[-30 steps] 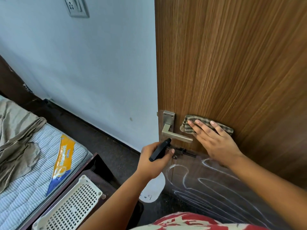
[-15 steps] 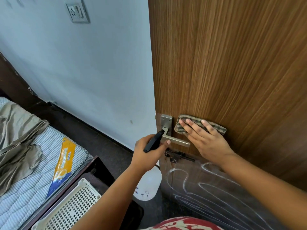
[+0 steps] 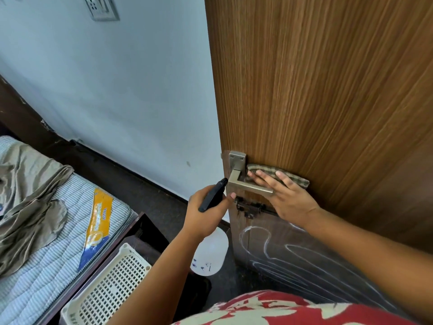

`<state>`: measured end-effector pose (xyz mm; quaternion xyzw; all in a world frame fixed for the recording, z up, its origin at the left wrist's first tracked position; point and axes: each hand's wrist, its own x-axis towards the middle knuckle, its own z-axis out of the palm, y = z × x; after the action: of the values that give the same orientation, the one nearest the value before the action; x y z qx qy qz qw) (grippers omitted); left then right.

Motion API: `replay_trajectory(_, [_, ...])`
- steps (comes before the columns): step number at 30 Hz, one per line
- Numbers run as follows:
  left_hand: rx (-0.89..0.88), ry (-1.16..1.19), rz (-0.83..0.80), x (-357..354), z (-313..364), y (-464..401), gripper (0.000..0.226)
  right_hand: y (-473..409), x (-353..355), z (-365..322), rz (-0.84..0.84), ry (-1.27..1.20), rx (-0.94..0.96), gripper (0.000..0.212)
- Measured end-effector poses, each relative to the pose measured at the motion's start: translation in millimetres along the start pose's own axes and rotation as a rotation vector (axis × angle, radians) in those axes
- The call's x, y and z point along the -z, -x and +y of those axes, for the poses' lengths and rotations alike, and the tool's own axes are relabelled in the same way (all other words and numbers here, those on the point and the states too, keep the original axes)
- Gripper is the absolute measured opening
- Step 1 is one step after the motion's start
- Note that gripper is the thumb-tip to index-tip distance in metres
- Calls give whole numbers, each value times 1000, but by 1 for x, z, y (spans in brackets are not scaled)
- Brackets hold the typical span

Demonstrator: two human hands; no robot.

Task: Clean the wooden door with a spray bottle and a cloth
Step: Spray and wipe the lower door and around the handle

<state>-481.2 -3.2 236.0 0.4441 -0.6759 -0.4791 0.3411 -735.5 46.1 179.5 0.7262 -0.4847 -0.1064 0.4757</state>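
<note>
Nearest, the left hand (image 3: 206, 213) grips the spray bottle (image 3: 212, 240) by its black head, its white body hanging below the fist, and the nozzle now points at the door's edge beside the handle (image 3: 243, 181), closer than a second ago. Just beyond, the right hand (image 3: 284, 195) presses the folded cloth (image 3: 281, 175) flat against the door (image 3: 328, 90) with fingers spread; it has slid left until the fingertips tuck behind the lever. The wipe has reached the handle area, I judge, while white scribbles (image 3: 293, 249) lower down remain uncleaned.
</note>
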Motion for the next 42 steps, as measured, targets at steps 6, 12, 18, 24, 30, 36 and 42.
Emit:
replay_trajectory(6, [-11,33,5,10,-4,7,34,4,-12,-39,-124,-199,31,51])
replay_trajectory(12, [12,-22,28,26,-16,8,33,9,-22,-52,-109,-358,-28,55])
replay_trajectory(18, [-10,-21,49,41,-26,1,33,5,-25,-56,-132,-360,50,57])
replay_trajectory(24, [-10,-41,-14,56,-32,-15,28,-44,-21,-77,-99,-207,51,53])
replay_trajectory(30, [-38,1,-85,80,-25,-35,31,-107,-10,-95,-185,-85,137,49])
replay_trajectory(36, [-52,-12,-190,95,-28,-57,32,-73,-10,-76,-305,5,321,66])
replay_trajectory(42, [-103,-28,-286,98,-33,-76,27,-25,6,-33,-181,-156,283,57])
